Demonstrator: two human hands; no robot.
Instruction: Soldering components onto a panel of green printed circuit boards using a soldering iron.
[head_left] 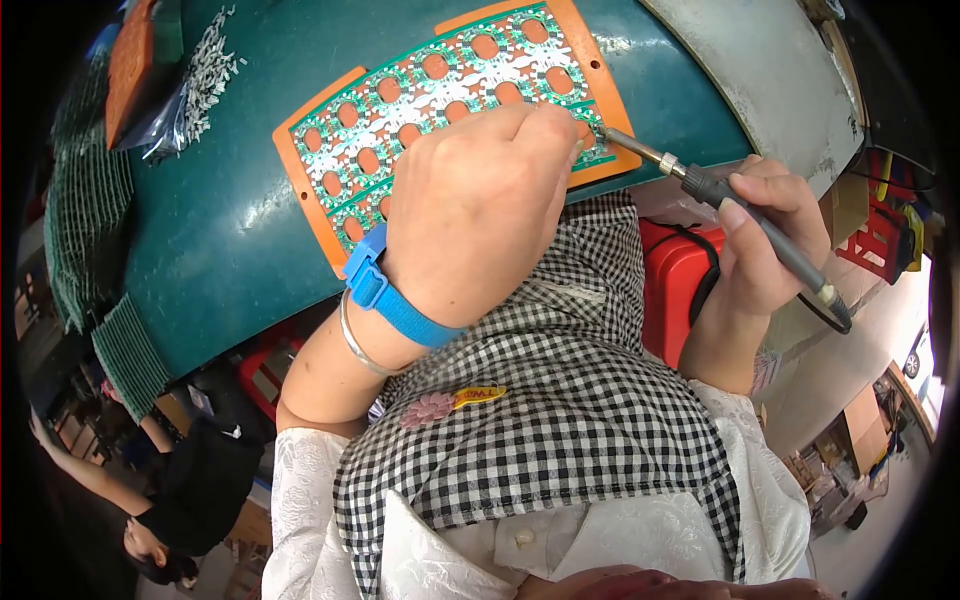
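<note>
An orange tray (318, 228) lies on the dark green mat (220, 230) and carries a green circuit panel (400, 95) with several round cutouts. My left hand (475, 195) rests over the tray's near right part with fingers curled; whether it holds anything is hidden. A blue wrist strap (385, 290) and a metal bangle circle that wrist. My right hand (765, 240) grips a black soldering iron (750, 215), whose metal tip (615, 138) touches the panel beside my left fingertips.
A heap of small metal parts (205, 75) in a clear bag lies at the mat's far left. Stacked green boards (85, 215) line the left edge. A red box (675, 280) sits under my right forearm. Another person (170, 500) is at lower left.
</note>
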